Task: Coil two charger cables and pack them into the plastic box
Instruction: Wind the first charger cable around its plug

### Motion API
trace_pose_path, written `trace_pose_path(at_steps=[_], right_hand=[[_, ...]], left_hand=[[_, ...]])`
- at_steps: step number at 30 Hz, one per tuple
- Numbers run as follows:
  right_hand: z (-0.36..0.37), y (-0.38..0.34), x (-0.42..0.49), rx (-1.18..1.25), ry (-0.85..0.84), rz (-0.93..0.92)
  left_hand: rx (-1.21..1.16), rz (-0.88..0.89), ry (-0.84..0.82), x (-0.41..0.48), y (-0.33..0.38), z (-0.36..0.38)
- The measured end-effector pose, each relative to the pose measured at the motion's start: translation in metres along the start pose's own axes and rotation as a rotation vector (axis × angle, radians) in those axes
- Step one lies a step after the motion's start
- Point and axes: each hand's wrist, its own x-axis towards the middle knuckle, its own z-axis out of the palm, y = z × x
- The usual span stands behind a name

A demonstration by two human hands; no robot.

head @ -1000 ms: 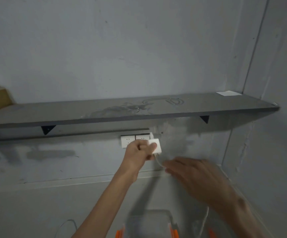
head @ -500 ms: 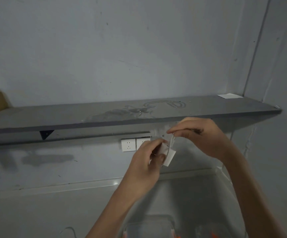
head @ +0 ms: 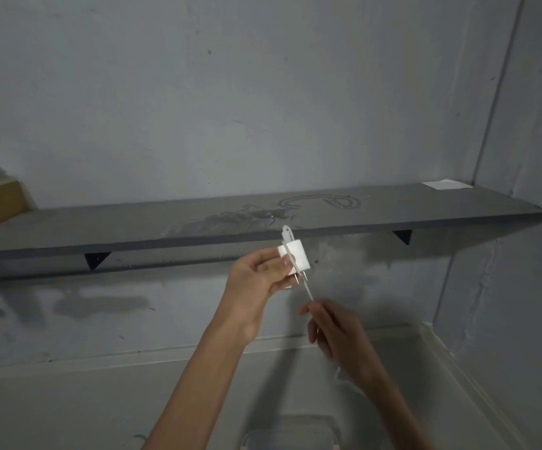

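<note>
Your left hand (head: 256, 280) pinches the boxy white charger plug (head: 297, 259), metal prongs pointing down, just below the matte grey shelf (head: 133, 228). Your right hand (head: 338, 336) grips its thin white cable (head: 307, 289), drawn across the plug's face. The clear plastic box (head: 290, 431) sits below.

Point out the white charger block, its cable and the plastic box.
charger block (head: 299, 254), head view, its white front face.
cable (head: 308, 292), head view, stretch between the hands.
plastic box (head: 290, 428), head view, its clear lid.
</note>
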Motion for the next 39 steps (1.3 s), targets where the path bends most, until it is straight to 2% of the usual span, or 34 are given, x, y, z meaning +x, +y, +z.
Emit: trace_pose_path(at_steps=[4, 7, 14, 17, 20, 25, 28, 33, 39], right_hand=[[0.008, -0.008, -0.03, -0.104, -0.129, 0.029], [0.0, -0.023, -0.042, -0.403, -0.182, -0.067], [-0.03, -0.073, -0.03, -1.012, -0.01, -0.511], [-0.042, -0.096, -0.016, -1.113, 0.043, -0.668], [-0.052, -0.111, 0.01, -1.019, 0.094, -0.65], [-0.063, -0.099, 0.044, -0.67, -0.042, -0.45], [-0.062, -0.09, 0.047, -0.46, -0.146, -0.442], [-0.065, -0.085, 0.041, -0.373, -0.187, -0.423], [-0.065, -0.059, 0.046, -0.245, -0.218, -0.375]], left_hand=[[0.008, 0.015, 0.13, 0.019, -0.01, -0.015], [0.122, 0.027, 0.194, 0.026, -0.022, -0.023], [0.366, 0.049, 0.031, 0.01, -0.035, -0.02], [0.53, 0.1, -0.042, -0.004, -0.034, -0.01], [0.69, 0.179, -0.13, -0.022, -0.029, 0.004], [0.809, 0.33, -0.144, -0.033, -0.008, 0.007], [0.848, 0.296, -0.192, -0.034, -0.003, 0.004], [0.984, 0.216, -0.265, -0.041, -0.007, 0.008], [0.888, 0.151, -0.324, -0.047, -0.001, 0.013]])
